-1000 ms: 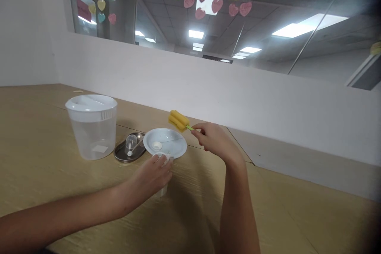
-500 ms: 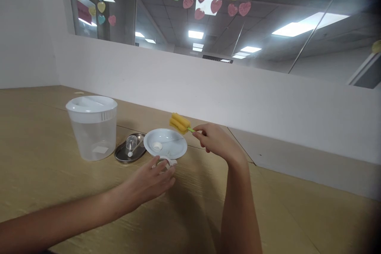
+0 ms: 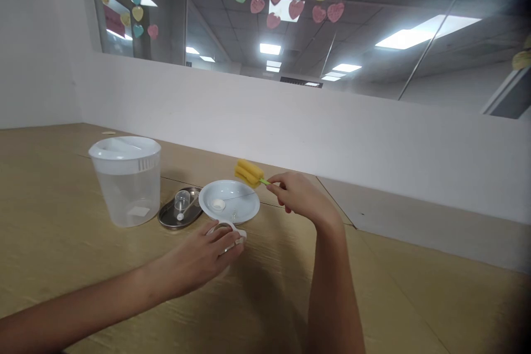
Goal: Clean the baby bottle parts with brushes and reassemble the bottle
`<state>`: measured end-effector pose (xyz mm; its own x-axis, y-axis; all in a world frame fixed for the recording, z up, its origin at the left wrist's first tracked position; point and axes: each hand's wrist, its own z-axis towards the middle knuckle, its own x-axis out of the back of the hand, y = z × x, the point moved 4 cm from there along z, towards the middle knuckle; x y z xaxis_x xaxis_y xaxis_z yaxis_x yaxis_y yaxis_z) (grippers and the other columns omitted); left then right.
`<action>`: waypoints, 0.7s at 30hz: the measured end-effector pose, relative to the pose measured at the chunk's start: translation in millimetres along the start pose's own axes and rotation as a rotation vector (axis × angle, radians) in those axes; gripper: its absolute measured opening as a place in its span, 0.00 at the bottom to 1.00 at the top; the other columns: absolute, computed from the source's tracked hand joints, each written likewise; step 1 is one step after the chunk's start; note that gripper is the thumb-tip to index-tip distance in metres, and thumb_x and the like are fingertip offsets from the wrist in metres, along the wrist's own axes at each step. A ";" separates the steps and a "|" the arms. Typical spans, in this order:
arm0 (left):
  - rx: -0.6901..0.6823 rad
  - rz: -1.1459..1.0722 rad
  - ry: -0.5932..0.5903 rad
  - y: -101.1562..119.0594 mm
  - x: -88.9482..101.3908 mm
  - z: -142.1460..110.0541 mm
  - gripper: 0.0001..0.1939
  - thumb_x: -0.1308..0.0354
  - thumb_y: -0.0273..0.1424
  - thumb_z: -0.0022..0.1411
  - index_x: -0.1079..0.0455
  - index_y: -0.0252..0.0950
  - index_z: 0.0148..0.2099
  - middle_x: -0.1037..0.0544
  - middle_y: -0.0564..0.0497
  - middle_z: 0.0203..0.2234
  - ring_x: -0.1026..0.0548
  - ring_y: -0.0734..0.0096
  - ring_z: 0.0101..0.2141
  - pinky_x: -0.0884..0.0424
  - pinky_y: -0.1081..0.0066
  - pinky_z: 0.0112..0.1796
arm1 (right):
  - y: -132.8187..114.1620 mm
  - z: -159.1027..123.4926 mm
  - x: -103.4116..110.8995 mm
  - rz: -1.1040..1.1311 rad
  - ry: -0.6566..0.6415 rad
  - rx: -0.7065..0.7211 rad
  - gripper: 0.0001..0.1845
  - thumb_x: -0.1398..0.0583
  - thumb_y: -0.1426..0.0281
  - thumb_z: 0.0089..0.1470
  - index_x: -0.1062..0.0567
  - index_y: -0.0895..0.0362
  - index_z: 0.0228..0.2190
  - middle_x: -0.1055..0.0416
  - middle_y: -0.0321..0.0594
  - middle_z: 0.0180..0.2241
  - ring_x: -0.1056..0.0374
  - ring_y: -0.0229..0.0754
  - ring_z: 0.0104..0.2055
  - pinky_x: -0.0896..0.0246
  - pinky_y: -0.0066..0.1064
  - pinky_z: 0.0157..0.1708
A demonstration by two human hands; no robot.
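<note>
My right hand [image 3: 296, 194] pinches the thin green handle of a yellow sponge brush [image 3: 249, 172], whose head is up in the air just behind the plate. Below it and nearer to me, my left hand [image 3: 203, 257] curls its fingers over a small see-through container with a white rim [image 3: 226, 225] and a white piece jutting out on the right. Much of that container is hidden by the fingers. Touching or nearly touching its far side is a white plate [image 3: 243, 202], on which lie a small round white piece [image 3: 218, 204] and a tiny clear piece [image 3: 234, 214].
Left of the plate, an oval metal tray [image 3: 168, 223] carries a small clear cup [image 3: 181, 199] and a white-tipped stick [image 3: 188, 209]. A lidded translucent bucket [image 3: 126, 188] stands farther left. Behind the wooden table [image 3: 103, 282] rise a white wall [image 3: 232, 105] and a window with heart-shaped notes.
The fingers of my left hand, more spread before, have come down closer around the white-rimmed container. My right hand and the sponge brush have hardly moved. The view has shifted slightly.
</note>
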<state>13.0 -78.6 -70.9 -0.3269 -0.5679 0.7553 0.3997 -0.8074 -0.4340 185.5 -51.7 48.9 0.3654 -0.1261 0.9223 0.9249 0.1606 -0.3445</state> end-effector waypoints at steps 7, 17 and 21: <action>0.137 -0.155 -0.103 -3.3 1.9 1.0 0.08 0.45 0.26 0.56 0.36 0.34 0.40 0.29 0.48 0.35 0.30 0.66 0.36 0.33 0.68 0.36 | 0.3 -0.6 -0.3 0.003 -0.001 0.006 0.14 0.50 0.68 0.56 0.26 0.59 0.32 0.30 0.37 0.22 0.39 0.32 0.16 0.47 0.26 0.20; 0.589 -0.460 -0.174 -106.9 -2.1 18.8 0.14 0.52 0.40 0.61 0.33 0.37 0.41 0.27 0.50 0.36 0.30 0.66 0.36 0.36 0.70 0.36 | 1.8 0.9 0.6 -0.011 0.010 -0.012 0.15 0.50 0.69 0.56 0.25 0.59 0.35 0.31 0.37 0.21 0.38 0.33 0.16 0.47 0.26 0.21; 0.561 -0.529 -0.415 -124.3 -50.1 38.4 0.13 0.49 0.34 0.58 0.29 0.34 0.41 0.25 0.47 0.39 0.28 0.65 0.40 0.37 0.71 0.39 | 3.4 3.2 -1.7 -0.014 0.011 0.014 0.15 0.50 0.69 0.56 0.25 0.59 0.34 0.32 0.36 0.20 0.39 0.33 0.15 0.47 0.26 0.21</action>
<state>12.6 56.3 -36.0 -0.2939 0.0510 0.9545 0.6818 -0.6887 0.2468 187.7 -47.8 46.7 0.3534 -0.1394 0.9250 0.9285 0.1727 -0.3287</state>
